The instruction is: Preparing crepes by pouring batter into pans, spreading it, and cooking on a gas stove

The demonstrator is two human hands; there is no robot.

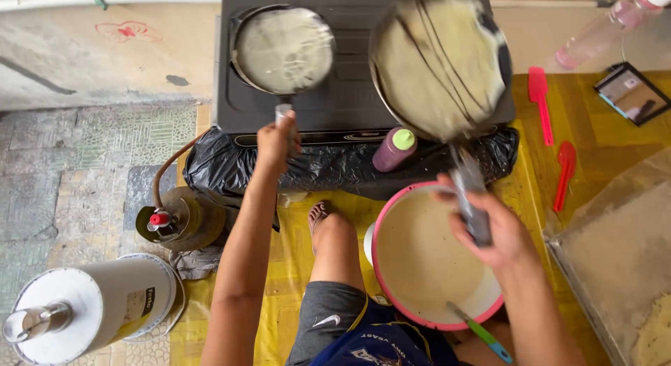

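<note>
The right hand (489,226) is clenched on the handle of a round dark batter-coated pan (439,62), held tilted over the black gas stove (349,107); its handle runs back toward the person. The left hand (276,146) is closed on the smaller round pan (283,50) resting on the stove's left burner. A pink-rimmed batter bowl (391,205) sits just before the stove.

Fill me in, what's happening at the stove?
A person sits on the floor facing a black stove. The left hand grips the handle of the left pan, which sits on the stove coated with thin pale batter. The right hand holds the right pan by its handle, tilted and blurred, also batter-coated. A pink-rimmed batter bowl sits below it, and a squeeze bottle stands by the stove.
</note>
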